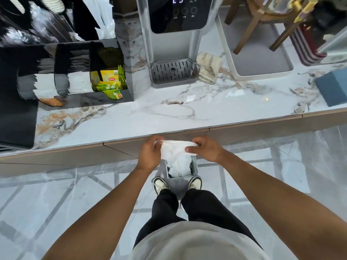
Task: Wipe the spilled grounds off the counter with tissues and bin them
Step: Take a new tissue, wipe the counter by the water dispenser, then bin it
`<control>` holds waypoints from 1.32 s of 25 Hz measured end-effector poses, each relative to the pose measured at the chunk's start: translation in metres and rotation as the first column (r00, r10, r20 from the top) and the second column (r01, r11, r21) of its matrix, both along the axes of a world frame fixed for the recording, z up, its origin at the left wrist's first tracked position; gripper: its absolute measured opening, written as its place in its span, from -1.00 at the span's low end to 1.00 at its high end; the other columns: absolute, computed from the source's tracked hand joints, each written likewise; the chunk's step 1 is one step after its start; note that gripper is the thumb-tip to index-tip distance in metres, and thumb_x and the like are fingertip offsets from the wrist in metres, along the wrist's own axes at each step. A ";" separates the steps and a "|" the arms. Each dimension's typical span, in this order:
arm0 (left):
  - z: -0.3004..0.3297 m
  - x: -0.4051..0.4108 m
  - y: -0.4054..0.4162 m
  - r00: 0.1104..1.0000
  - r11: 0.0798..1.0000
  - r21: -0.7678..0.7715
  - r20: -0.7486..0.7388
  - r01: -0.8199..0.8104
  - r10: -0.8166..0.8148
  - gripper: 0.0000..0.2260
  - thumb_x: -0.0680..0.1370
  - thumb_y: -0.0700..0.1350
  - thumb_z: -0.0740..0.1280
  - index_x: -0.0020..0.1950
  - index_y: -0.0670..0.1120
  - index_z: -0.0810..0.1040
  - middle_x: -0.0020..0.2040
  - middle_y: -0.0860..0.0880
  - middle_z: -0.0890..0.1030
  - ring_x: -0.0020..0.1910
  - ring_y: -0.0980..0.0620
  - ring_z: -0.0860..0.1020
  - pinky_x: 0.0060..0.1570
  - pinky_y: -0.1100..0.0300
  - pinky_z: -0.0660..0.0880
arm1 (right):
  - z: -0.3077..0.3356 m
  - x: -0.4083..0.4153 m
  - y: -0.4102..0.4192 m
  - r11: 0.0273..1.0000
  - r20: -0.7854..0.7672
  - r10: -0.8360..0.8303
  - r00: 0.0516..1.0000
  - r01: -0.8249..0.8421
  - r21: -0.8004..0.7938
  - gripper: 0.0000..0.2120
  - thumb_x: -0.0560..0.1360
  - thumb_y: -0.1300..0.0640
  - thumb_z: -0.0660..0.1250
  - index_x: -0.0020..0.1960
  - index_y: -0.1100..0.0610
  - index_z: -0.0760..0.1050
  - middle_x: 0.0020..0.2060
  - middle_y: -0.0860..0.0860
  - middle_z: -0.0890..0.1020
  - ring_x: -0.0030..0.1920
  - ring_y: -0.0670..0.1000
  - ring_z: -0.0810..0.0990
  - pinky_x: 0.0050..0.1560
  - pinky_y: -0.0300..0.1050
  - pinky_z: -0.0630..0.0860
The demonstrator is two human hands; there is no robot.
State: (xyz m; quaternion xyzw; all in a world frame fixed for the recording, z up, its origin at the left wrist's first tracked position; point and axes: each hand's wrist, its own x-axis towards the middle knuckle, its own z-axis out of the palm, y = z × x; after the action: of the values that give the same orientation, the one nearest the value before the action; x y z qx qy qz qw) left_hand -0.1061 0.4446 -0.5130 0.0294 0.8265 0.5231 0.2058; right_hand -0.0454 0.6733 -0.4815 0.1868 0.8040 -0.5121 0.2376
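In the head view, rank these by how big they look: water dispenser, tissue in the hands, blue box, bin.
1. Water dispenser, largest though cropped.
2. Blue box, also cropped.
3. Tissue and bin: similar; the tissue is nearer and overlaps the bin, so unranked.

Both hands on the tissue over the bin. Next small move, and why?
Probably let go. The left hand and right hand hold the tissue stretched directly above the open bin, which already holds crumpled tissues, so releasing should drop it straight in.
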 end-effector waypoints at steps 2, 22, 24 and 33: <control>-0.010 0.014 -0.001 1.000 0.998 -0.059 0.003 -0.001 0.001 -0.86 0.60 -0.21 0.29 0.01 0.00 0.61 -0.15 0.09 0.61 -0.26 0.20 0.52 -0.17 0.18 0.44 | -0.005 0.018 0.009 0.984 0.069 -0.160 0.985 0.165 -0.074 -0.69 0.42 0.00 0.51 -0.40 0.02 0.46 -0.49 -0.12 0.40 -0.47 -0.12 0.33 -0.46 -0.26 0.27; -0.260 0.103 0.063 0.981 0.897 -0.413 0.036 -0.160 0.192 -0.91 0.65 -0.07 0.15 0.02 0.09 0.42 -0.36 0.14 0.48 -0.36 0.13 0.50 -0.40 0.20 0.42 | -0.290 0.085 0.018 0.849 0.154 -0.514 0.844 0.474 0.235 -0.82 0.48 0.22 0.29 0.04 0.04 0.54 -0.14 -0.06 0.64 -0.08 0.01 0.60 -0.05 -0.18 0.46; -0.295 0.097 0.061 0.982 0.882 -0.447 0.034 -0.153 0.188 -0.90 0.64 -0.07 0.17 0.07 0.00 0.47 -0.36 -0.01 0.55 -0.36 -0.09 0.54 -0.37 0.10 0.46 | -0.331 0.083 0.016 0.879 0.079 -0.428 0.900 0.395 0.268 -0.81 0.52 0.23 0.28 0.09 0.07 0.55 -0.12 -0.04 0.65 -0.11 -0.03 0.58 -0.08 -0.34 0.40; -0.352 0.065 0.050 0.978 0.762 -0.628 0.207 0.157 -0.031 -0.67 0.62 0.03 0.16 0.34 -0.07 0.34 -0.04 -0.20 0.66 -0.01 -0.30 0.58 -0.09 -0.06 0.51 | -0.386 0.076 0.009 0.943 0.025 -0.227 0.974 0.213 0.256 -0.60 0.54 0.18 0.24 0.37 0.04 0.37 0.18 -0.04 0.60 0.05 -0.06 0.62 0.06 -0.28 0.49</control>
State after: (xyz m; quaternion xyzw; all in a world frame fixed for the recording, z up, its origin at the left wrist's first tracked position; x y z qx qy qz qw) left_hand -0.0411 0.4951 -0.8648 -0.0493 0.9300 0.1991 0.3050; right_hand 0.0306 0.6825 -0.8675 0.3178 0.8299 -0.4239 0.1749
